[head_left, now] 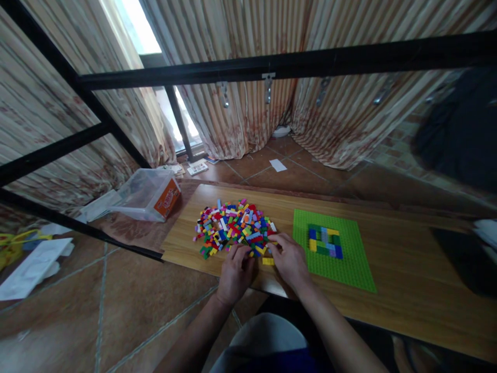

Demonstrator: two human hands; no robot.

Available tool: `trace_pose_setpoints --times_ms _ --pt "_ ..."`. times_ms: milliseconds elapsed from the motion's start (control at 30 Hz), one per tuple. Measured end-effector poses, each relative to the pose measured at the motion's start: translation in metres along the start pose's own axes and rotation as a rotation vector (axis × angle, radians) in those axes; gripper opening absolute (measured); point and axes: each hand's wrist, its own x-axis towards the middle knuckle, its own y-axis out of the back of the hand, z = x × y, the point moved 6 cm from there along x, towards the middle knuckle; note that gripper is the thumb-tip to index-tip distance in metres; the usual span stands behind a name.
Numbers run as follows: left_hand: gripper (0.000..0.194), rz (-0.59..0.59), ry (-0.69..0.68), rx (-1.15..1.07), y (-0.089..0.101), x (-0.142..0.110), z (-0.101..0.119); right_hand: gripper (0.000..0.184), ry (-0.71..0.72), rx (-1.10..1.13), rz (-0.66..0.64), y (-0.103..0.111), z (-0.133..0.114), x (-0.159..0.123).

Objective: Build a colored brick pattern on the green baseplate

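Note:
A heap of mixed coloured toy bricks (233, 225) is spread on the wooden board. At its front edge is my left hand (235, 272), its fingers curled inward and closed; what they hold, if anything, is hidden. My right hand (289, 259) reaches the heap's right edge with bent fingers and thumb close together, and I cannot make out what is between them. A yellow brick (267, 261) lies just beside those fingers. To the right sits a green baseplate (357, 259), carrying a square of blue, yellow, green and light-coloured bricks (325, 241).
The board (399, 254) runs long across my lap, with a dark flat object (462, 259) at its right. A clear plastic box (145, 194) with an orange label stands on the floor beyond the left end. Black metal bars (233, 70) cross ahead, before curtains (248, 114).

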Motion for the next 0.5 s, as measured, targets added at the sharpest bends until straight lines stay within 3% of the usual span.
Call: trace_pose_setpoints --times_ms 300,500 --pt "0.023 -0.051 0.000 -0.017 -0.004 -0.002 0.002 0.021 0.091 -0.289 -0.173 -0.020 -0.017 0.018" --pt "0.023 -0.056 -0.003 -0.008 -0.005 -0.001 0.003 0.010 0.099 -0.329 -0.204 -0.026 -0.015 0.019"
